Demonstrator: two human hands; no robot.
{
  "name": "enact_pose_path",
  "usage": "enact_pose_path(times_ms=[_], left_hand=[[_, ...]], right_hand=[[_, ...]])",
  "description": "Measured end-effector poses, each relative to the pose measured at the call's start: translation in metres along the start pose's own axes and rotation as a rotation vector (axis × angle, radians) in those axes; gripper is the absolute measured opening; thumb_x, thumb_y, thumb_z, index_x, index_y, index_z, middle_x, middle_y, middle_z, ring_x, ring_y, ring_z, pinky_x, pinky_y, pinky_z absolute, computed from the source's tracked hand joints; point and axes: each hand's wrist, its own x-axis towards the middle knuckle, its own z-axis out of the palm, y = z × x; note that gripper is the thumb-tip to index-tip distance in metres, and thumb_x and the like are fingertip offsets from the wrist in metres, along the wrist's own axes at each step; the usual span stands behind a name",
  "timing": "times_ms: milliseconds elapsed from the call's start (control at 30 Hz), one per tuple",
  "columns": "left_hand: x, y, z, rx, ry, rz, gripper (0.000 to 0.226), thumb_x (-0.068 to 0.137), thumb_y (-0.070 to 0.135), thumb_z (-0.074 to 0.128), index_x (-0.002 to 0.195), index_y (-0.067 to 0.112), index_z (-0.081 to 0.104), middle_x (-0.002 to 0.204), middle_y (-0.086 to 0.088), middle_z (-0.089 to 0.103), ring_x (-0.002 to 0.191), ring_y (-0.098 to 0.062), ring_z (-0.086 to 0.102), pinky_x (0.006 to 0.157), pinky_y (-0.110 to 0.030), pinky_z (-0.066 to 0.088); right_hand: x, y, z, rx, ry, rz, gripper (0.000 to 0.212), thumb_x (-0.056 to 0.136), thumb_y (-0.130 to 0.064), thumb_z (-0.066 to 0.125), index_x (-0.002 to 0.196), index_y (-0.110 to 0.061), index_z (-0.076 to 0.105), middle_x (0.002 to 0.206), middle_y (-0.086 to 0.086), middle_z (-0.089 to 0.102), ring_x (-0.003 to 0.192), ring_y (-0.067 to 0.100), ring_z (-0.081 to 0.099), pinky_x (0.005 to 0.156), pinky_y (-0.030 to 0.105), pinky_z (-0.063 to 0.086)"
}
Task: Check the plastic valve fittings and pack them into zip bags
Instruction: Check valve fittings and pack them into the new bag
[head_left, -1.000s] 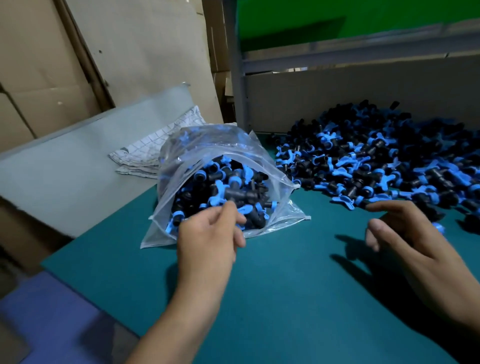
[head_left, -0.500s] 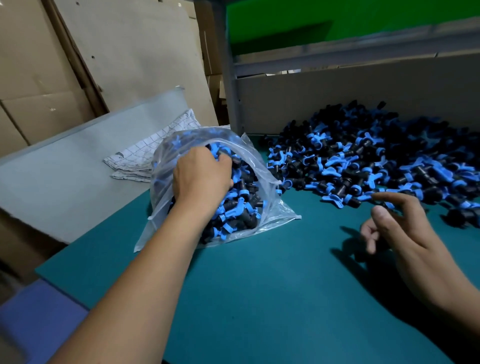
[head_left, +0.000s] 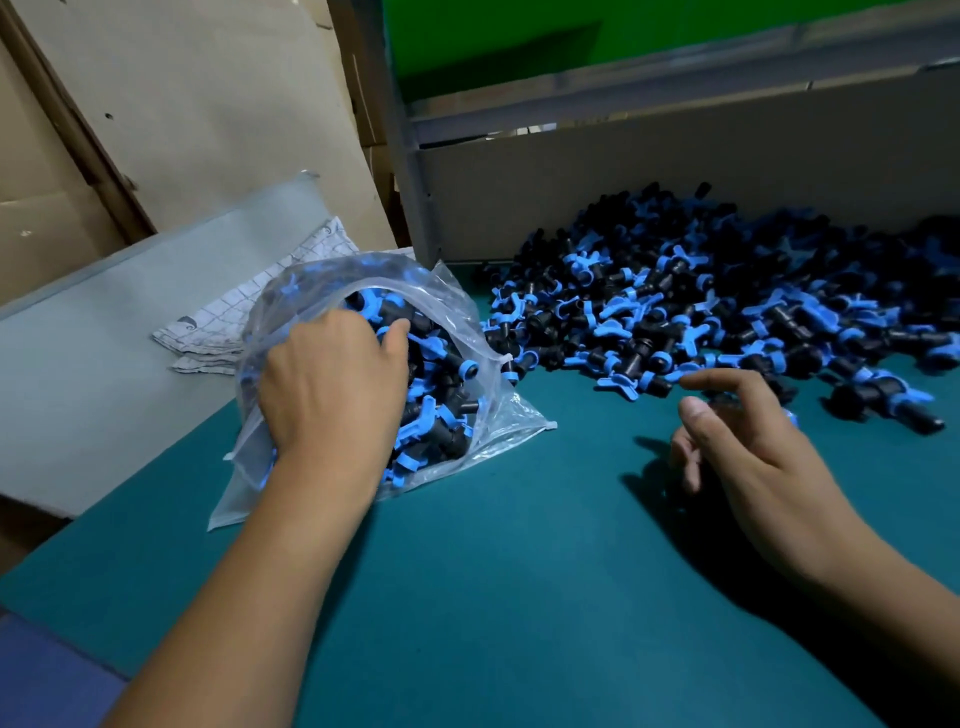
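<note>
Clear plastic zip bag (head_left: 483, 415) lies on the green table (head_left: 519, 597), mouth open toward the camera, partly filled with black-and-blue valve fittings (head_left: 441, 410). Left hand (head_left: 332, 389) is inside the bag mouth, palm down on the fittings; fingers (head_left: 395, 332) curled over them, grip on any one piece cannot be told. Loose pile of fittings (head_left: 727, 306) sits just right of the bag. Right hand (head_left: 748, 447) hovers near the pile edge, fingers spread, holding nothing. Checked cloth (head_left: 228, 332) lies behind the bag.
</note>
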Motion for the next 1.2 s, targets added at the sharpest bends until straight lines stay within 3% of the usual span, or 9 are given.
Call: enact_pose_path(times_ms=[233, 367, 500, 567, 667, 800, 933, 1033, 1200], left_hand=[[-0.069, 0.04, -0.004, -0.216, 0.061, 0.272, 0.035, 0.096, 0.046, 0.047, 0.084, 0.018, 0.064, 0.074, -0.009, 0.068, 0.063, -0.04, 0.063, 0.054, -0.037, 0.038], [-0.075, 0.073, 0.019, -0.407, 0.015, 0.435, 0.029, 0.094, 0.038, 0.047, 0.071, 0.021, 0.044, 0.059, 0.002, 0.054, 0.054, -0.035, 0.053, 0.048, -0.035, 0.039], [-0.075, 0.094, 0.062, -0.621, -0.437, 0.538, 0.017, 0.1, 0.029, 0.052, 0.106, 0.025, 0.068, 0.097, 0.006, 0.067, 0.092, -0.024, 0.063, 0.079, -0.044, 0.053], [-0.079, 0.096, 0.077, -0.538, -0.641, 0.663, 0.043, 0.1, 0.026, 0.056, 0.143, 0.027, 0.056, 0.134, 0.007, 0.057, 0.124, -0.018, 0.053, 0.102, -0.041, 0.047], [-0.082, 0.09, 0.085, -0.659, -0.661, 0.723, 0.065, 0.096, 0.023, 0.063, 0.157, 0.029, 0.04, 0.143, 0.008, 0.05, 0.133, -0.013, 0.046, 0.112, -0.034, 0.039], [-0.086, 0.08, 0.085, -0.976, -0.755, 0.555, 0.066, 0.087, 0.045, 0.07, 0.148, 0.046, 0.047, 0.122, 0.019, 0.062, 0.094, 0.008, 0.058, 0.083, -0.01, 0.041], [-0.083, 0.079, 0.088, -1.159, -0.829, 0.413, 0.05, 0.083, 0.057, 0.071, 0.13, 0.046, 0.059, 0.104, 0.017, 0.071, 0.081, -0.008, 0.064, 0.074, -0.029, 0.049], [-0.082, 0.079, 0.089, -1.301, -0.917, 0.276, 0.045, 0.085, 0.04, 0.079, 0.127, 0.037, 0.062, 0.103, 0.006, 0.075, 0.094, -0.015, 0.073, 0.089, -0.034, 0.057], [-0.081, 0.08, 0.085, -1.503, -0.906, 0.061, 0.026, 0.089, 0.006, 0.08, 0.112, 0.011, 0.069, 0.082, -0.008, 0.07, 0.062, -0.016, 0.067, 0.058, -0.025, 0.056]], right_hand=[[0.006, -0.001, -0.024, -0.658, 0.433, 0.036, 0.024, 0.101, -0.042, 0.056, 0.107, -0.019, 0.06, 0.102, 0.008, 0.064, 0.099, 0.031, 0.054, 0.082, 0.042, 0.041], [0.009, 0.004, -0.031, -1.035, 0.221, 0.289, 0.067, 0.084, -0.073, 0.061, 0.123, -0.018, 0.062, 0.116, 0.019, 0.057, 0.115, 0.041, 0.052, 0.096, 0.048, 0.044], [0.013, 0.009, -0.029, -0.733, 0.043, 0.121, 0.061, 0.075, -0.062, 0.082, 0.122, -0.027, 0.066, 0.112, -0.003, 0.054, 0.093, 0.014, 0.058, 0.078, 0.028, 0.042], [0.014, 0.012, -0.026, -0.603, 0.002, 0.006, 0.054, 0.076, -0.042, 0.093, 0.122, -0.028, 0.067, 0.11, -0.006, 0.057, 0.09, 0.003, 0.061, 0.076, 0.012, 0.041], [0.011, 0.019, -0.025, -0.464, -0.034, -0.1, 0.054, 0.083, -0.018, 0.09, 0.125, -0.039, 0.063, 0.103, -0.014, 0.068, 0.099, -0.001, 0.065, 0.085, 0.005, 0.044], [0.009, 0.018, -0.024, -0.343, -0.081, -0.103, 0.061, 0.09, -0.016, 0.084, 0.135, -0.043, 0.053, 0.102, -0.014, 0.07, 0.098, 0.007, 0.072, 0.088, 0.017, 0.054], [0.009, 0.018, -0.02, -0.352, -0.153, -0.089, 0.059, 0.089, -0.031, 0.085, 0.137, -0.04, 0.052, 0.105, -0.017, 0.068, 0.095, 0.01, 0.072, 0.09, 0.03, 0.057], [0.007, 0.018, -0.018, -0.34, -0.138, -0.13, 0.043, 0.091, -0.038, 0.083, 0.124, -0.037, 0.055, 0.093, -0.016, 0.065, 0.08, 0.01, 0.066, 0.076, 0.026, 0.054], [0.011, 0.015, -0.017, -0.094, -0.055, -0.066, 0.026, 0.091, -0.039, 0.079, 0.102, -0.024, 0.062, 0.081, -0.005, 0.062, 0.07, 0.01, 0.054, 0.064, 0.027, 0.046]])
